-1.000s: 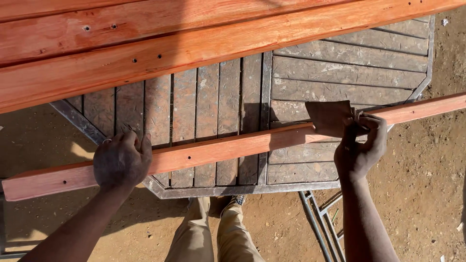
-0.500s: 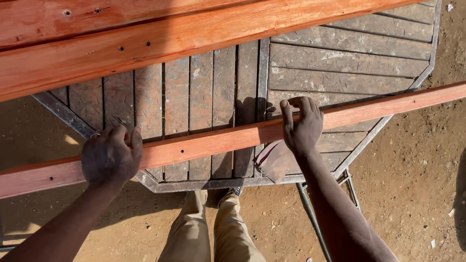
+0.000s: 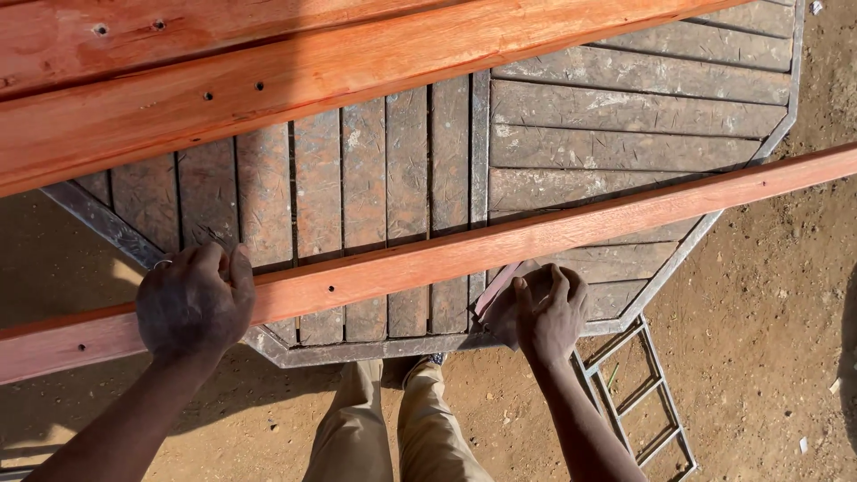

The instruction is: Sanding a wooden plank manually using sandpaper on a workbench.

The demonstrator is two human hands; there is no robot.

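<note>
Sanding looks the step in hand: reddish wooden slat (image 3: 464,254) lies slantwise across the octagonal slatted table (image 3: 625,134), left hand (image 3: 192,303) clamped over its near end, right hand (image 3: 544,312) pressing a sandpaper sheet (image 3: 500,299) just below it; continuing would call for steady bracing beside the broad planks (image 3: 268,71)

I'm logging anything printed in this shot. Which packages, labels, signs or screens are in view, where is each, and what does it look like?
None in view: no package, label, sign or screen.
Only bare things show: a long reddish wooden strip under the left hand, a sheet of sandpaper under the right hand, and a grey slatted table.
</note>
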